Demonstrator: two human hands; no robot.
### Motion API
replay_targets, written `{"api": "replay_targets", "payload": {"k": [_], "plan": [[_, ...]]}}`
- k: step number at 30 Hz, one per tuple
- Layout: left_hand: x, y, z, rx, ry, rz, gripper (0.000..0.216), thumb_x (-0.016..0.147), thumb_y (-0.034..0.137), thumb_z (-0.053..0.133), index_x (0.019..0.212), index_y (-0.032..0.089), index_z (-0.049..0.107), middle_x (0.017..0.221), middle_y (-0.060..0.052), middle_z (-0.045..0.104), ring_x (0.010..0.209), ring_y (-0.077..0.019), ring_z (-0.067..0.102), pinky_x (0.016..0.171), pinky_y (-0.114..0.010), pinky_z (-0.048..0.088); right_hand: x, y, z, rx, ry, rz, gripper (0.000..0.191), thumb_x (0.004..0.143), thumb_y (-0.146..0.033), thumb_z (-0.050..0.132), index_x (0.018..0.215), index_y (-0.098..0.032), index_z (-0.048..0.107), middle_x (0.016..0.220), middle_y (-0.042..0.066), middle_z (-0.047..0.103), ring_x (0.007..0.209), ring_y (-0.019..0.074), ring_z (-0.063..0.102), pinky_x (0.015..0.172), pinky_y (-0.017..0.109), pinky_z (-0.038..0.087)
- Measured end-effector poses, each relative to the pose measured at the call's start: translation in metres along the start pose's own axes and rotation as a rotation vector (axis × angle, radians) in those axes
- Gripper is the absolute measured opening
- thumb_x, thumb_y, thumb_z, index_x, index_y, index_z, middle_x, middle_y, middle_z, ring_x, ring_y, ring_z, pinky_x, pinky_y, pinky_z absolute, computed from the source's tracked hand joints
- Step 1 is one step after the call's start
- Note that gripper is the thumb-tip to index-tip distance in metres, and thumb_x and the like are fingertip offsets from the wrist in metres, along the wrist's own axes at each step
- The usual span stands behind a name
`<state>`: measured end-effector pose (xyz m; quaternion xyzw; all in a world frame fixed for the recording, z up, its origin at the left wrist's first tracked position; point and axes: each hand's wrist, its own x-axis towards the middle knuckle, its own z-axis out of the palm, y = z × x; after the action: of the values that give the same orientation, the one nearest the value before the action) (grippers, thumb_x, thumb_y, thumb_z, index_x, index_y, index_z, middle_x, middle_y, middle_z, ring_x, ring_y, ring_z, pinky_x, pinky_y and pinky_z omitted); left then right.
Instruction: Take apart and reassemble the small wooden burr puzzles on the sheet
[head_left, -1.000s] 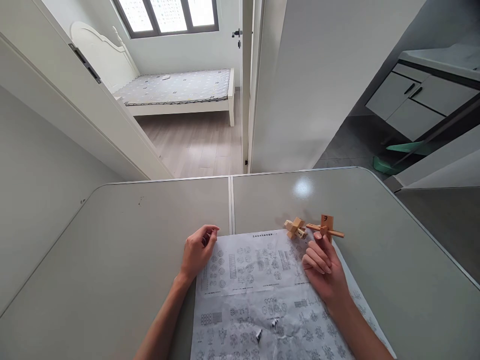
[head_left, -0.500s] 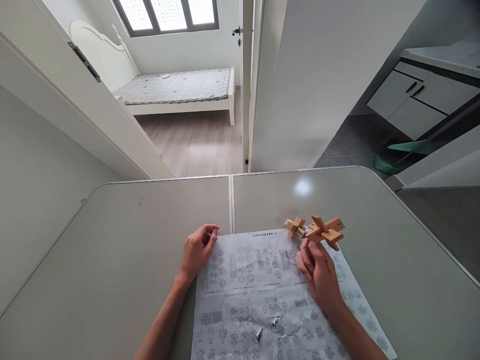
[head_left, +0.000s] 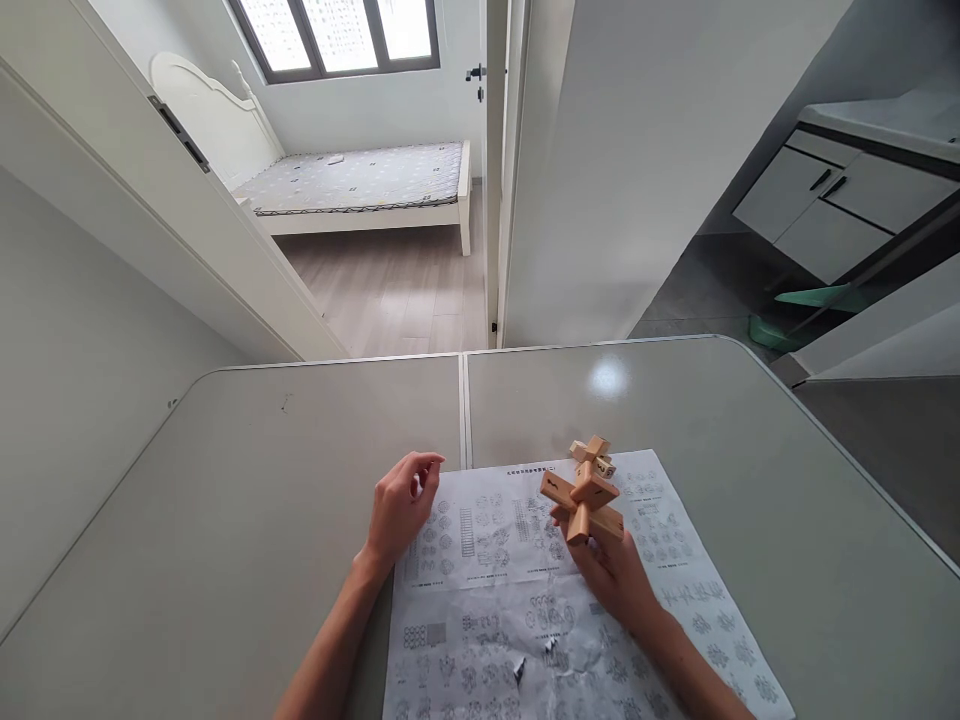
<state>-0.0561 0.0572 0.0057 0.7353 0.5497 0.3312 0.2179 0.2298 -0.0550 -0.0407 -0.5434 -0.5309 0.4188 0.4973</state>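
My right hand [head_left: 611, 575] is closed on a wooden burr puzzle [head_left: 581, 503], a star of interlocked light-brown bars with dark marks on some faces. It is held over the upper part of a printed sheet [head_left: 517, 590], and the puzzle hides some of my fingers. Just behind it a smaller, paler wooden burr puzzle [head_left: 598, 448] rests by the sheet's top edge, partly covered by the held one. At the sheet's upper left corner my left hand [head_left: 401, 500] rests, loosely curled, with a gap between thumb and fingers and nothing in it.
The sheet, creased and torn in two small spots, lies on a grey table [head_left: 225, 520] with a seam [head_left: 463, 410] across its far half. Past the table stand a bed [head_left: 360, 180] through a doorway, a white wall [head_left: 600, 180] and a cabinet [head_left: 832, 200].
My right hand has moved left and toward me, turning the wooden puzzle so that different faces show. My left hand has barely moved. The smaller puzzle stays in place.
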Motion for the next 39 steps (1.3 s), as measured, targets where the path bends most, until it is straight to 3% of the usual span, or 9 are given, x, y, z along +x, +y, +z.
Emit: {"api": "replay_targets", "payload": {"k": [5, 9, 13, 18, 22, 26, 30, 33, 39], "plan": [[-0.014, 0.032, 0.009, -0.243, -0.033, 0.091, 0.024, 0.101, 0.043, 0.055, 0.101, 0.022, 0.067, 0.092, -0.007, 0.07, 0.086, -0.0207, 0.064, 0.084, -0.035, 0.053, 0.003, -0.007, 0.002, 0.014, -0.078, -0.14, 0.027, 0.097, -0.046, 0.065, 0.08, -0.026, 0.073, 0.057, 0.001, 0.055, 0.048, 0.0173, 0.045, 0.045, 0.029, 0.038], [-0.032, 0.061, 0.023, -0.554, -0.276, 0.196, 0.076, 0.083, 0.074, 0.066, 0.138, 0.023, 0.053, 0.136, -0.018, 0.061, 0.122, -0.0342, 0.061, 0.099, -0.047, 0.052, 0.005, -0.011, 0.004, -0.092, -0.135, -0.238, 0.02, 0.099, -0.038, 0.062, 0.087, -0.026, 0.073, 0.059, 0.0, 0.056, 0.049, 0.0163, 0.044, 0.05, 0.029, 0.04], [-0.056, 0.075, 0.044, -0.671, -0.412, 0.19, 0.105, 0.069, 0.066, 0.086, 0.154, 0.026, 0.038, 0.153, -0.018, 0.049, 0.143, -0.0409, 0.047, 0.12, -0.057, 0.038, 0.005, -0.017, 0.005, -0.153, -0.255, -0.295, 0.021, 0.101, -0.028, 0.059, 0.083, -0.026, 0.07, 0.064, -0.001, 0.058, 0.052, 0.016, 0.045, 0.053, 0.029, 0.037], [-0.081, 0.07, 0.067, -0.78, -0.437, 0.129, 0.114, 0.067, 0.06, 0.09, 0.159, 0.028, 0.03, 0.158, -0.018, 0.045, 0.146, -0.042, 0.045, 0.123, -0.059, 0.035, 0.006, -0.026, 0.003, -0.135, -0.348, -0.305, 0.014, 0.101, -0.027, 0.06, 0.096, -0.027, 0.073, 0.078, 0.003, 0.069, 0.059, 0.0186, 0.058, 0.059, 0.03, 0.043], [-0.081, 0.064, 0.068, -0.808, -0.425, 0.113, 0.118, 0.066, 0.058, 0.091, 0.161, 0.032, 0.027, 0.157, -0.016, 0.049, 0.143, -0.0402, 0.048, 0.121, -0.059, 0.037, 0.007, -0.03, 0.004, -0.172, -0.381, -0.348, 0.016, 0.102, -0.027, 0.057, 0.095, -0.027, 0.072, 0.083, 0.005, 0.071, 0.062, 0.0193, 0.06, 0.06, 0.03, 0.043], [-0.077, 0.061, 0.062, -0.719, -0.433, 0.092, 0.114, 0.059, 0.048, 0.096, 0.157, 0.032, 0.039, 0.148, -0.014, 0.057, 0.136, -0.0399, 0.055, 0.118, -0.056, 0.042, 0.008, -0.032, 0.007, -0.13, -0.398, -0.349, 0.017, 0.1, -0.024, 0.057, 0.098, -0.03, 0.073, 0.086, 0.006, 0.072, 0.068, 0.0215, 0.063, 0.063, 0.031, 0.047], [-0.078, 0.063, 0.06, -0.663, -0.411, 0.037, 0.109, 0.054, 0.039, 0.096, 0.151, 0.032, 0.046, 0.139, -0.011, 0.061, 0.127, -0.0369, 0.061, 0.114, -0.053, 0.047, 0.009, -0.039, 0.006, -0.024, -0.461, -0.189, 0.016, 0.097, -0.025, 0.06, 0.105, -0.028, 0.074, 0.095, 0.007, 0.073, 0.075, 0.0233, 0.067, 0.067, 0.033, 0.05], [-0.077, 0.063, 0.061, -0.672, -0.347, 0.019, 0.108, 0.055, 0.032, 0.095, 0.15, 0.033, 0.043, 0.131, -0.009, 0.065, 0.12, -0.0336, 0.064, 0.11, -0.05, 0.051, 0.01, -0.044, -0.002, 0.109, -0.504, -0.012, 0.014, 0.094, -0.035, 0.069, 0.1, -0.023, 0.073, 0.084, 0.003, 0.068, 0.069, 0.0204, 0.06, 0.061, 0.029, 0.048], [-0.074, 0.062, 0.061, -0.657, -0.27, 0.005, 0.107, 0.058, 0.029, 0.096, 0.15, 0.035, 0.041, 0.126, -0.008, 0.065, 0.112, -0.0308, 0.067, 0.104, -0.05, 0.054, 0.009, -0.036, -0.014, 0.45, -0.509, 0.185, 0.048, 0.097, -0.063, 0.06, 0.115, -0.02, 0.069, 0.077, 0.002, 0.063, 0.059, 0.0144, 0.054, 0.056, 0.026, 0.043]]}}
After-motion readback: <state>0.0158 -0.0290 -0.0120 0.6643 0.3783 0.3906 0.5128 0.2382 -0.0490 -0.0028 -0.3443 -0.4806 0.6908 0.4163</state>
